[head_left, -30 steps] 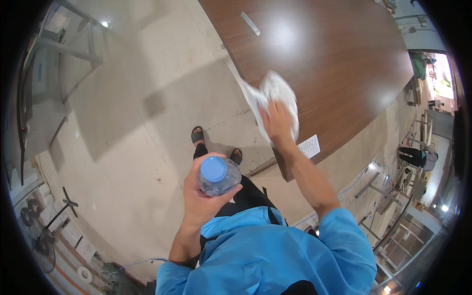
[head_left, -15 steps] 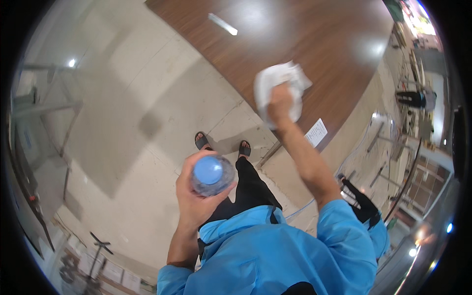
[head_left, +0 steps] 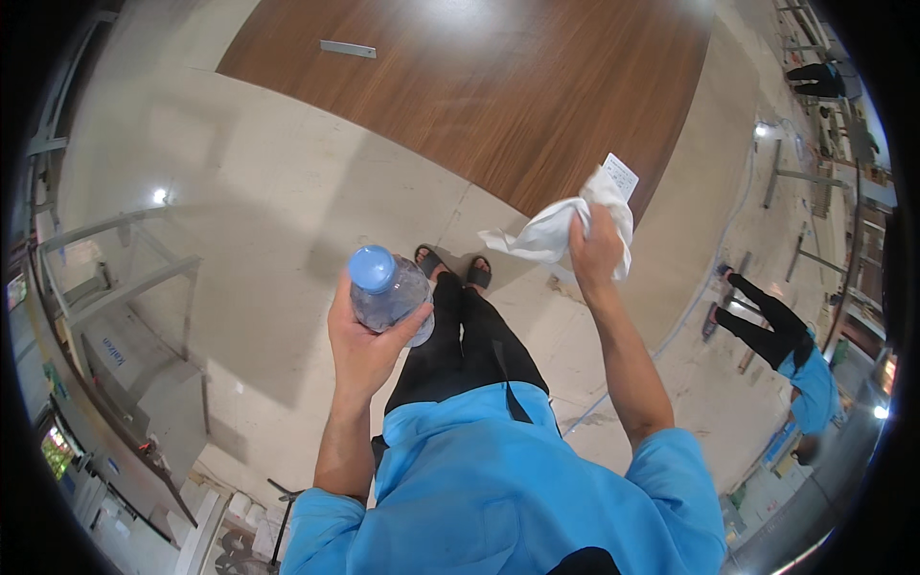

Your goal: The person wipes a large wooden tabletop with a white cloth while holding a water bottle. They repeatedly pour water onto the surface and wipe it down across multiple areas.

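My left hand (head_left: 362,345) is wrapped round a clear plastic bottle (head_left: 391,299) with a blue cap, held tilted in front of my body. In my right hand (head_left: 596,245) is a crumpled white cloth (head_left: 554,233), gripped near its right part, with a loose end hanging off to the left. The cloth is at the near corner of a brown wood-grain tabletop (head_left: 498,105), covering part of that corner; whether it touches the surface I cannot tell. Just beyond the cloth, a white printed label (head_left: 621,176) lies on the tabletop.
A flat metallic strip (head_left: 348,49) lies on the tabletop's far left. Metal frames (head_left: 120,264) stand at the left. A cable (head_left: 704,305) runs over the floor on the right, where a person in blue (head_left: 805,379) is near more metal frames (head_left: 810,177).
My right hand has drawn the cloth back from over the tabletop to its near corner. The bottle is now more tilted, showing its side. My view has turned, shifting the tabletop.
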{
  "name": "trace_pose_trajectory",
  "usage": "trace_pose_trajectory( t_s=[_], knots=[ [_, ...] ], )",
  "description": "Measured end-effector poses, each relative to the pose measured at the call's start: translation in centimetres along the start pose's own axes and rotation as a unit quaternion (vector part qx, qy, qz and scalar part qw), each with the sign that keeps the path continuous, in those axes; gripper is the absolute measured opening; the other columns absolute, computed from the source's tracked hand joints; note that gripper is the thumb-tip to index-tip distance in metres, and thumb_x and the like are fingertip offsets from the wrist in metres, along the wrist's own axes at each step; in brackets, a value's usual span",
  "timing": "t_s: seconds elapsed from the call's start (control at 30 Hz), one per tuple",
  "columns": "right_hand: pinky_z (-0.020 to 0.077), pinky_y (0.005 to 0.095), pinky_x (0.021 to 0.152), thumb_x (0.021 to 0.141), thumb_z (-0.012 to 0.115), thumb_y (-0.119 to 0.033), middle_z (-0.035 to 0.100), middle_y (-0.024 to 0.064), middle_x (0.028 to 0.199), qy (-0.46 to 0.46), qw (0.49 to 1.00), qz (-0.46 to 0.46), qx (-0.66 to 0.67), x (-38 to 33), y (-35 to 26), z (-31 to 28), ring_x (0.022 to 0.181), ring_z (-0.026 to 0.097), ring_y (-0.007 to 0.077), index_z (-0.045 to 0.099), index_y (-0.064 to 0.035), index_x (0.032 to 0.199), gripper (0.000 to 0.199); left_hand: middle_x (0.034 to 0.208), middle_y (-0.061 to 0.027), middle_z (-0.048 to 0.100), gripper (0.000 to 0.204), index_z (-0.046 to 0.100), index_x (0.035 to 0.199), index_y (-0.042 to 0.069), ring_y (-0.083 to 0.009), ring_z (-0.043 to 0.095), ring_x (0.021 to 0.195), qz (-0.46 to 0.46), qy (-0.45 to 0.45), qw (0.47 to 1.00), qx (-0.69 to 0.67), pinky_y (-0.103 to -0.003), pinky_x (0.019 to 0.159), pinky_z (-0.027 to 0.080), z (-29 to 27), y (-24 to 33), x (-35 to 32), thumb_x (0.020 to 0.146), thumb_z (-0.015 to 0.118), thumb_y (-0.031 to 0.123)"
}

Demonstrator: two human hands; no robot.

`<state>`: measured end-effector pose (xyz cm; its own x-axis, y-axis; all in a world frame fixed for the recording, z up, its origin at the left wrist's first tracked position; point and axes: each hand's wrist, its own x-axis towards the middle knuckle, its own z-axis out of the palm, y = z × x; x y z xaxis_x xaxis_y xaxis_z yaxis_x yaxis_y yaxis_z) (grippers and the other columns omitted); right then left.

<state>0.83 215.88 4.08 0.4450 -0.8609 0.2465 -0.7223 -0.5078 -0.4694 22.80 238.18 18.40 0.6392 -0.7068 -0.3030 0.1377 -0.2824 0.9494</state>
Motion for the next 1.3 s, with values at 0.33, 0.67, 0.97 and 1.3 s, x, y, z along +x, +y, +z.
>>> trace_pose_trajectory(
  t_s=[0.33, 0.67, 0.97, 1.3],
  knots=[
    [0.0526, 0.0469, 0.076, 0.087, 0.076, -0.025, 0.069, 0.0139, 0.101, 0.001, 0.997, -0.004, 0.076, 2.6, -7.1, 5.9, 0.090, 0.067, 0.0371, 0.067, -0.0066, 0.104, 0.026, 0.113, -0.0081, 0.070, 0.057, 0.058, 0.126, 0.002, -0.0178, 0.067, 0.104, 0.003, -0.017, 1.000, 0.011, -0.035, 0.093, 0.054, -2.3, 4.1, -1.1, 0.078, 0.089, 0.008],
    [0.0528, 0.0444, 0.085, 0.085, 0.077, -0.023, 0.072, 0.0155, 0.105, -0.001, 0.993, 0.116, 0.021, 0.4, -10.1, 8.1, 0.098, 0.068, 0.0355, 0.071, -0.0044, 0.106, 0.029, 0.109, -0.0059, 0.069, 0.059, 0.058, 0.124, 0.004, -0.0171, 0.067, 0.102, 0.072, -0.212, 0.972, 0.079, -0.033, 0.092, 0.054, -11.0, 4.2, 12.8, 0.076, 0.091, 0.009],
    [0.0524, 0.0460, 0.082, 0.086, 0.075, -0.020, 0.072, 0.0170, 0.103, 0.070, 0.964, 0.256, -0.018, 0.7, -13.4, 9.7, 0.097, 0.069, 0.0343, 0.070, -0.0035, 0.099, 0.021, 0.110, -0.0065, 0.070, 0.062, 0.058, 0.125, 0.005, -0.0178, 0.067, 0.103, 0.072, -0.343, 0.930, 0.107, -0.033, 0.094, 0.054, -14.2, 7.4, 21.3, 0.074, 0.092, 0.007],
    [0.0523, 0.0440, 0.066, 0.087, 0.074, -0.021, 0.072, 0.0168, 0.081, 0.169, 0.939, 0.296, -0.035, 0.2, -16.6, 11.8, 0.073, 0.069, 0.0370, 0.071, -0.0022, 0.094, 0.020, 0.112, -0.0070, 0.069, 0.063, 0.058, 0.124, 0.004, -0.0175, 0.067, 0.105, 0.043, -0.400, 0.908, 0.115, -0.033, 0.095, 0.053, -13.0, 8.0, 23.4, 0.071, 0.092, 0.003]
  ],
)
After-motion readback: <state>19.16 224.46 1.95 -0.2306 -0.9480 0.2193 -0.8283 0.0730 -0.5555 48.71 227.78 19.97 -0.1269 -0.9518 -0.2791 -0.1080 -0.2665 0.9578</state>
